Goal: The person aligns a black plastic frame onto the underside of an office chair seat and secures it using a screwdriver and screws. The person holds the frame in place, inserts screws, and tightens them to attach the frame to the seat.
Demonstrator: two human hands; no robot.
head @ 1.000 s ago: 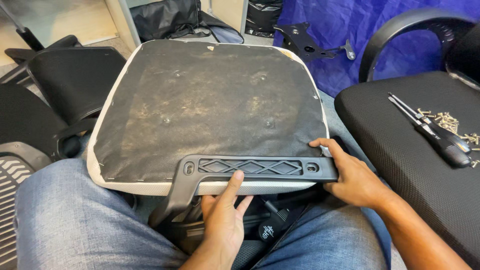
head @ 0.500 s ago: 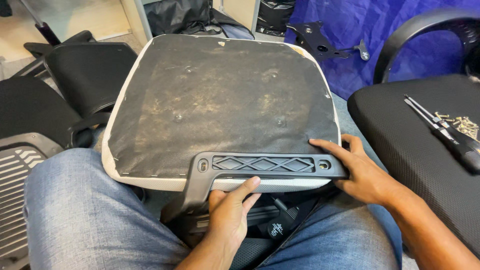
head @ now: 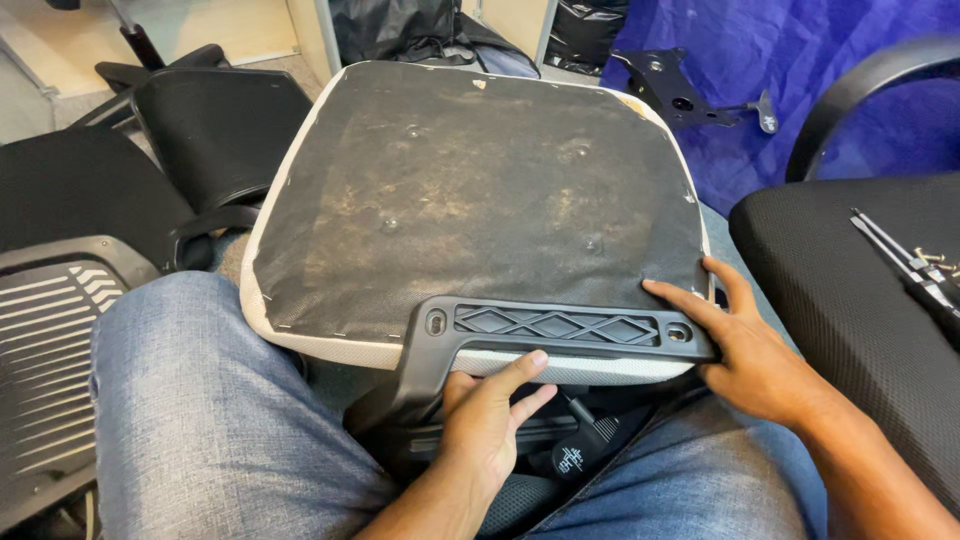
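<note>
An upturned chair seat (head: 470,190) with a dusty black underside and a pale cloth rim rests on my lap. A black plastic armrest bracket (head: 560,328) with a diamond-patterned rib lies along its near edge, bending down at its left end. My left hand (head: 488,420) is under the bracket, thumb pressed up against its lower edge. My right hand (head: 752,345) holds the bracket's right end, fingers laid over the top by the screw hole.
A black mesh chair seat (head: 850,300) at the right carries screwdrivers (head: 905,262) and loose screws (head: 938,262). Black chair parts (head: 150,150) lie at the left, a ribbed grey panel (head: 45,330) beside my left knee. A black metal plate (head: 670,90) lies on blue cloth behind.
The view has shifted, so the seat and both hands sit further right in the frame. My hands keep the same hold on the bracket against the seat's edge.
</note>
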